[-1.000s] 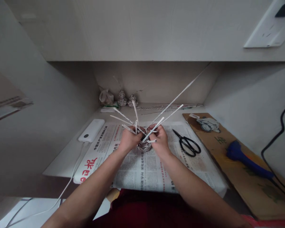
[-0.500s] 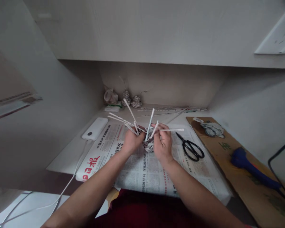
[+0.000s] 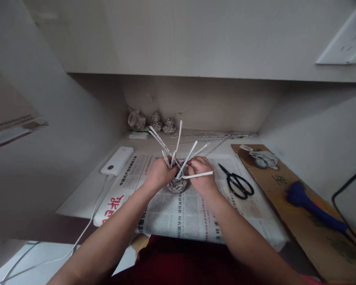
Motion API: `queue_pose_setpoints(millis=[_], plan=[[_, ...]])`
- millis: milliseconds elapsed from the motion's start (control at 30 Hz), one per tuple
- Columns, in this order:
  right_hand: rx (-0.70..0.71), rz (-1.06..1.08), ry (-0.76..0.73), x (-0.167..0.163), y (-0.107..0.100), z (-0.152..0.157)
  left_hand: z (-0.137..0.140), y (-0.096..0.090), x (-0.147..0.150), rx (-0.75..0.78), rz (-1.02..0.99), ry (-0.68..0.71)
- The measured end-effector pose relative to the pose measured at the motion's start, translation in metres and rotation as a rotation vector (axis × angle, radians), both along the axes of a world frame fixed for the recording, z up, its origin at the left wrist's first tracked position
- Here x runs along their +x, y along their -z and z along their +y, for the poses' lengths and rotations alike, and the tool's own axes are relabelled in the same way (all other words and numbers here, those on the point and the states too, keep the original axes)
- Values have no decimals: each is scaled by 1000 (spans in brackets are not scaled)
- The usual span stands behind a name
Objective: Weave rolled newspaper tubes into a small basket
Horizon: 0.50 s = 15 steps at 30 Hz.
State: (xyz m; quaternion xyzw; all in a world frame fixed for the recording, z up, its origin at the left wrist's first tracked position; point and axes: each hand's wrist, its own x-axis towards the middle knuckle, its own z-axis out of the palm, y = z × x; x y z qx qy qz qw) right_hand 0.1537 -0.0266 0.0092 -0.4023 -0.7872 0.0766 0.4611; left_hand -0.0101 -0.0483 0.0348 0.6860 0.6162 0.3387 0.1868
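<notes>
Between my hands is a small woven basket of rolled newspaper [image 3: 177, 185], with several paper tubes [image 3: 191, 153] sticking up and out of it. My left hand [image 3: 160, 173] is closed on its left side, the thumb at the rim among the tubes. On the right side my right hand [image 3: 202, 178] is closed too, its fingers curled at the rim; one tube lies across in front of this hand. The fingertips of both hands are partly hidden. The basket is just over the spread newspaper [image 3: 166, 217]; whether it rests on it I cannot tell.
Black-handled scissors [image 3: 239, 185] lie right of my hands. Further right, a cardboard sheet [image 3: 284, 209] bears a blue glue gun [image 3: 314, 208] and a grey bundle [image 3: 264, 159]. A white power bank [image 3: 117, 160] with a cable is at left. Woven gourd shapes [image 3: 169, 126] and paper tubes [image 3: 213, 136] lie behind.
The basket has turned and shifted slightly left, so its tubes point in different directions. My right hand's fingers have moved in at the rim, and one tube now crosses before that hand.
</notes>
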Motion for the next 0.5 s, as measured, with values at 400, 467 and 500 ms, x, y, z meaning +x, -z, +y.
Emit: queue_pose_setpoints(millis=[400, 467, 500], plan=[[-215, 237, -21, -6, 9, -2, -3, 4, 10, 5, 75, -32], [-271, 278, -25, -6, 9, -3, -4, 6, 10, 8, 25, -45], [-279, 283, -26, -6, 9, -4, -5, 7, 10, 3, 3, -35]])
